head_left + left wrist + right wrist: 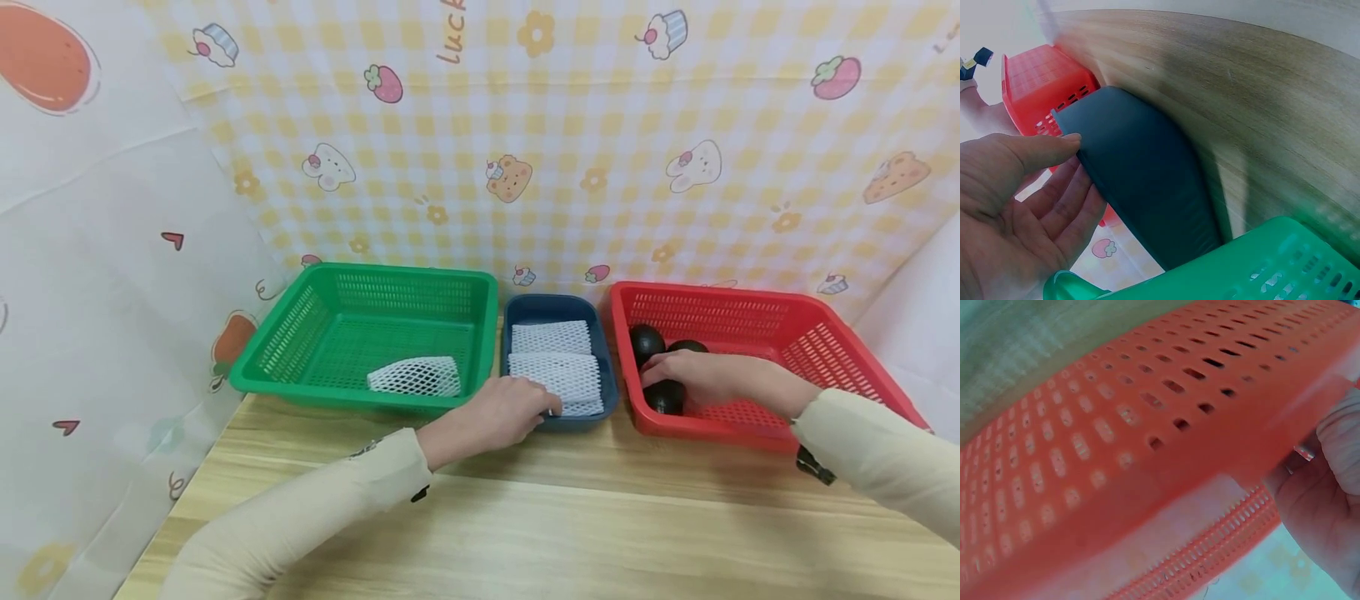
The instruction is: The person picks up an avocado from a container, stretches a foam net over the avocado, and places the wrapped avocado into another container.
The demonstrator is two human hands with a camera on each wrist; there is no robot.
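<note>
In the head view my left hand [512,410] reaches over the near left corner of a blue tray [534,309], beside a white foam net sleeve [555,379]. The left wrist view has its thumb at the tray's rim [1082,164] and its fingertips hidden behind that rim; I cannot tell whether they pinch anything. A second foam net [551,337] lies behind the first. My right hand [693,379] is inside the red basket [750,433], its fingers curled round a dark avocado [664,398]. Two more avocados [647,342] sit just behind it.
To the left stands a green basket [360,398], holding a foam net sleeve [416,377] with something dark showing through its mesh. All three containers stand side by side on the wooden table [525,525]. A patterned cloth [555,150] hangs behind them.
</note>
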